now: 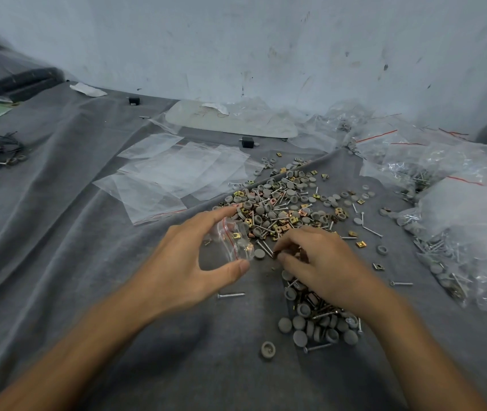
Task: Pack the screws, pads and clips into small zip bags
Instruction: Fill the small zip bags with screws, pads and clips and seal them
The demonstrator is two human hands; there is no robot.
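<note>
My left hand [189,259] holds a small clear zip bag [235,240] with a red seal line between forefinger and thumb; a few brass clips show inside it. My right hand [322,262] is just to the right of the bag, fingers curled and pinching small parts at the near edge of the big pile [281,209] of grey round pads, silver screws and brass clips. What exactly it pinches is hidden by the fingers. A second heap of pads and screws [316,321] lies under my right wrist. Empty zip bags [174,176] lie spread to the upper left.
All of it lies on a wrinkled grey cloth [88,247] against a pale wall. Filled bags [461,221] are heaped at the right. Loose screws [232,295] and a pad [267,349] lie near my arms. Black ties [0,148] lie far left.
</note>
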